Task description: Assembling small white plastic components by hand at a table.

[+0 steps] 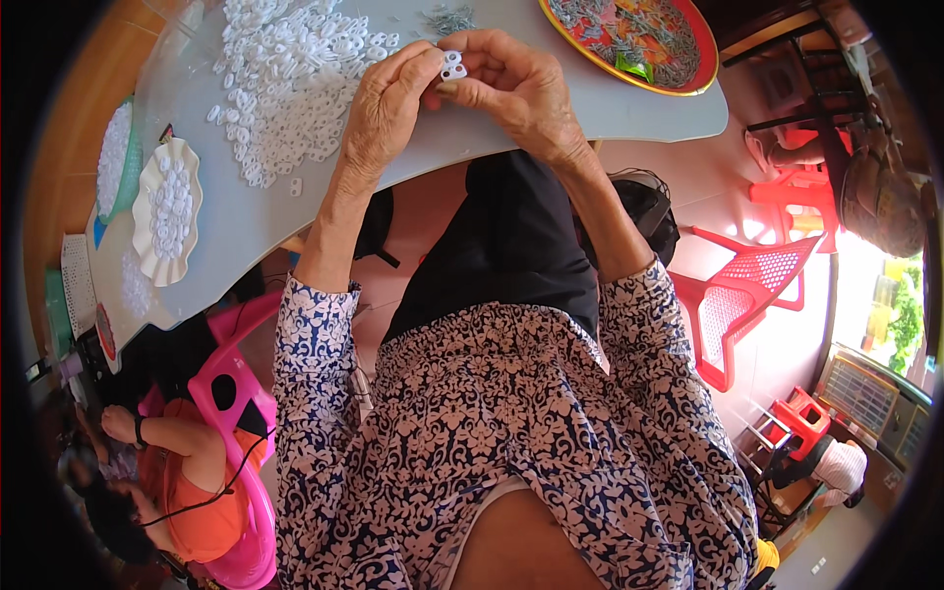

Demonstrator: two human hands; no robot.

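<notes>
Both hands pinch one small white plastic piece [453, 66] just right of the white parts pile [290, 79]: left hand [385, 108], right hand [516, 87]. Advice: keep fingertip grip square, press evenly.

On the table [590, 113], the heap of small plastic parts [290, 84] lies left of both hands. The round tray [703, 69] sits right; the scalloped dish [167, 208] lies far left.
</notes>
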